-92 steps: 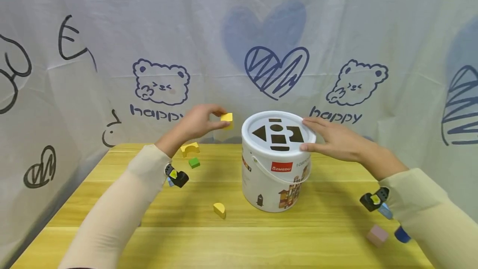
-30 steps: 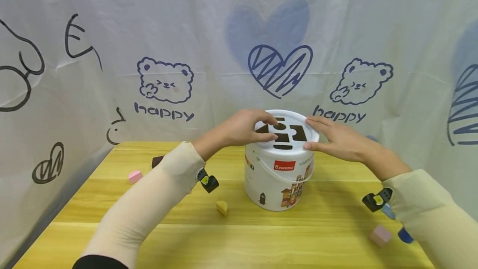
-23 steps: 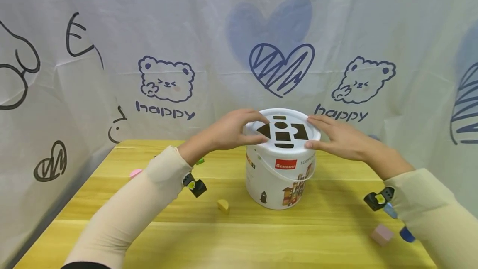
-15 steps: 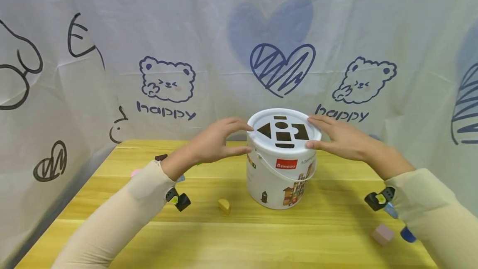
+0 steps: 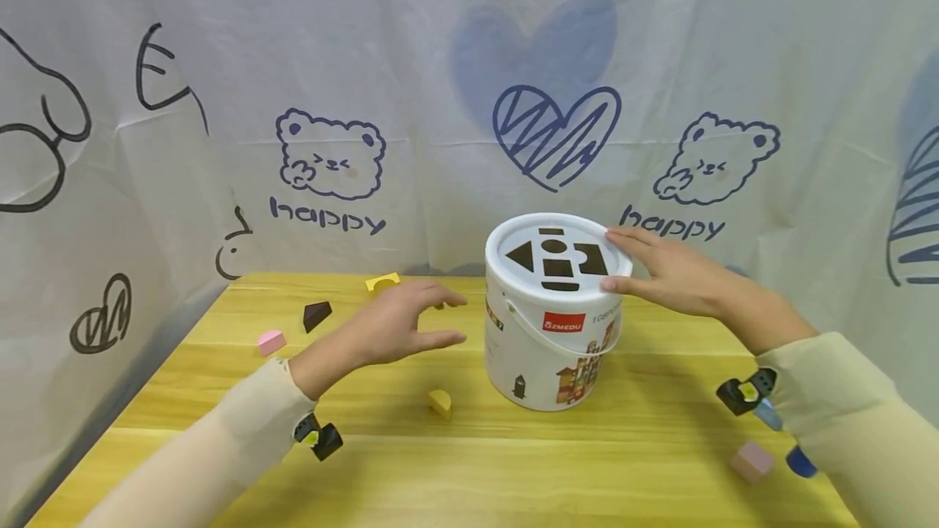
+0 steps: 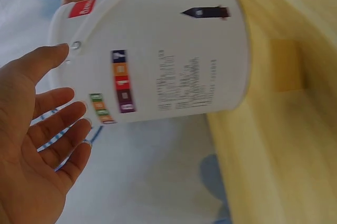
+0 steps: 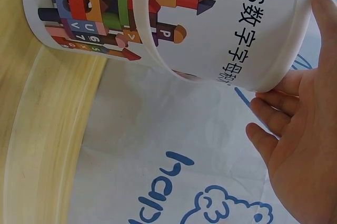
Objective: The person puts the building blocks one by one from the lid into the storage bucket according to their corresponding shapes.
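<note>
A white bucket point(image 5: 543, 357) stands upright on the wooden table, its handle hanging down the front. Dark cut-outs in several shapes, including a triangle and a circle, pierce its white lid point(image 5: 540, 264). My right hand point(image 5: 671, 275) rests on the lid's right rim, thumb at the near side and fingers extended toward the far side. To the left of the bucket, my left hand point(image 5: 392, 323) hovers over the table, fingers spread and palm bare in the left wrist view. Below it lies a yellow half-round block point(image 5: 440, 403); a yellow arch block point(image 5: 382, 281) sits behind it.
On the left are a dark block point(image 5: 317, 315) and a pink block point(image 5: 271, 341). A pale pink cube point(image 5: 751, 461), a blue block point(image 5: 801, 461) and a light-blue block point(image 5: 768, 414) lie by my right forearm. A printed curtain point(image 5: 440, 63) hangs behind the table point(image 5: 557, 471).
My left hand held a yellow block beside the bucket, then went over the lid's cut-outs. Now without that block, it has drawn back left and down. My right hand stays on the rim.
</note>
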The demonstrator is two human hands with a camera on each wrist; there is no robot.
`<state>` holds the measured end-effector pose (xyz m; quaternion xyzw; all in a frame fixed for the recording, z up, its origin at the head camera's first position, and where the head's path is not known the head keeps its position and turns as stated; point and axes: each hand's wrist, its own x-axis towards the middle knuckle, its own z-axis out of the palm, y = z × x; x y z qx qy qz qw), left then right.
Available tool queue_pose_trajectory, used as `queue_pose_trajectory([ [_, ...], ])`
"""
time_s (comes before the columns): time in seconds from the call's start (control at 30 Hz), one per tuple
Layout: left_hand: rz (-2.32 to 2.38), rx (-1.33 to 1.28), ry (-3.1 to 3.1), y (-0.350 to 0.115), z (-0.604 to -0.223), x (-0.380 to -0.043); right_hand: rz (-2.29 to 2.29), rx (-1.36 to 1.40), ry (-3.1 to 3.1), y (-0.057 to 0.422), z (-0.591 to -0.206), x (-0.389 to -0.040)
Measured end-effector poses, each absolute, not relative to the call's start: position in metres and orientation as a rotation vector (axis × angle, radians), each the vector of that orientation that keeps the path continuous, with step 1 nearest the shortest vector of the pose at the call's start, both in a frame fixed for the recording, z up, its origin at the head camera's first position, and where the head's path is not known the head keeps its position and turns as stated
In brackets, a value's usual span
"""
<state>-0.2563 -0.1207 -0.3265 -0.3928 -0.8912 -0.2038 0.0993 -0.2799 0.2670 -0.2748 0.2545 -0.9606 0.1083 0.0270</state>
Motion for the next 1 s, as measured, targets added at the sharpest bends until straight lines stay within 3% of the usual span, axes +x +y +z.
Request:
queue_pose_trajectory([
  [0.63,-0.577,-1.155,-2.87,-0.132,-0.41,-0.247,0.339,0.786,-2.963,0.268,-0.276,-0.28],
  [1.0,-0.616,-1.106,-2.91,-0.133,-0.432,-0.243,0.328,0.776,-2.965,0.267,-0.277,-0.28],
])
